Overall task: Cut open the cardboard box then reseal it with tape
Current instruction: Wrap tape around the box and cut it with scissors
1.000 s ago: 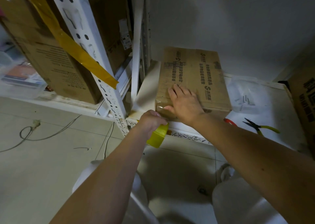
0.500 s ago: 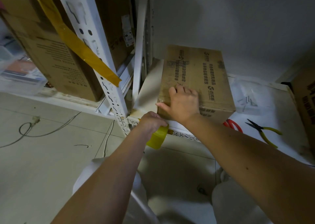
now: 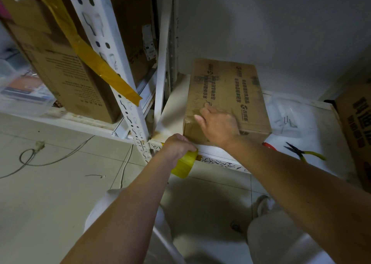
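Note:
A brown cardboard box (image 3: pixel 228 87) with dark print lies flat on the white shelf (image 3: pixel 174 107). My right hand (image 3: pixel 217 123) presses flat on the box's near top, fingers spread toward its left edge, thumb over the front corner. My left hand (image 3: pixel 176 146) grips a yellow tape roll (image 3: pixel 183 165) just below the shelf's front edge, in front of the box's near left corner. Any tape strip between roll and box is hidden by the hand.
Yellow-handled pliers (image 3: pixel 303 153) and a red-handled tool (image 3: pixel 269 145) lie on the shelf right of the box, with a clear plastic bag (image 3: pixel 287 115) behind them. Another printed box (image 3: pixel 357 127) stands far right. A white perforated post (image 3: pixel 128 103) with hanging yellow tape, boxes and a floor cable are left.
My right hand has slid a little to the right along the box's near top. The left hand with the roll has barely shifted. The view has swung slightly.

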Motion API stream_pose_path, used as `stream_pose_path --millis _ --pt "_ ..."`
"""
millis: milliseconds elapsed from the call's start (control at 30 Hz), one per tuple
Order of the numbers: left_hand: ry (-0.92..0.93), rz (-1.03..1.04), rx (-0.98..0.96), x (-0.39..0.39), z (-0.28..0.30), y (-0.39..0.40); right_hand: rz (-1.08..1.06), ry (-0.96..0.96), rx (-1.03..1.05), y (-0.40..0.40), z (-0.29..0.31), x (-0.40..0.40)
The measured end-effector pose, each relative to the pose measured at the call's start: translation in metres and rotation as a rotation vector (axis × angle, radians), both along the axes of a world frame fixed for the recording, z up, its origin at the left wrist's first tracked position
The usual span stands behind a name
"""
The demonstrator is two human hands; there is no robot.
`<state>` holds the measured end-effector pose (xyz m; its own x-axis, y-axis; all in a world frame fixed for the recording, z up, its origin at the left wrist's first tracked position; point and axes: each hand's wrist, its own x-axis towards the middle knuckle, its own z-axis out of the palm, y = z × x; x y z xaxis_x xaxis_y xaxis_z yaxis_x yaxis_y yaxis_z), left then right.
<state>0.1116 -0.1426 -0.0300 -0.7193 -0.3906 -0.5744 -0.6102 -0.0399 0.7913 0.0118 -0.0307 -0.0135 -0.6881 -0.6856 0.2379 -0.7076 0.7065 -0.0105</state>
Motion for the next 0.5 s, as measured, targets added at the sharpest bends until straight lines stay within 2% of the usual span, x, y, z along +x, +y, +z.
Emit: stream_pose_path --millis 100,200,267,367,433,500 --pt "0.013 -0.024 0.007 -0.001 0.004 0.005 0.003 -0.245 -0.106 0.038 0.020 -0.017" --pt "0.016 -0.048 0.012 -0.003 0.008 0.013 -0.196 -0.224 -0.210 0.091 0.035 -0.035" --pt "0.021 -0.063 0.000 -0.006 0.009 0.020 -0.252 -0.371 -0.182 0.123 0.036 -0.038" --pt "0.024 -0.109 -0.017 -0.011 0.012 0.034 -0.207 -0.641 -0.079 0.155 0.027 -0.037" --pt "0.022 -0.134 -0.027 -0.014 0.014 0.043 -0.173 -0.654 -0.028 0.161 0.019 -0.034" --pt "0.029 -0.151 -0.037 -0.016 0.017 0.051 -0.129 -0.589 -0.043 0.156 0.012 -0.032"
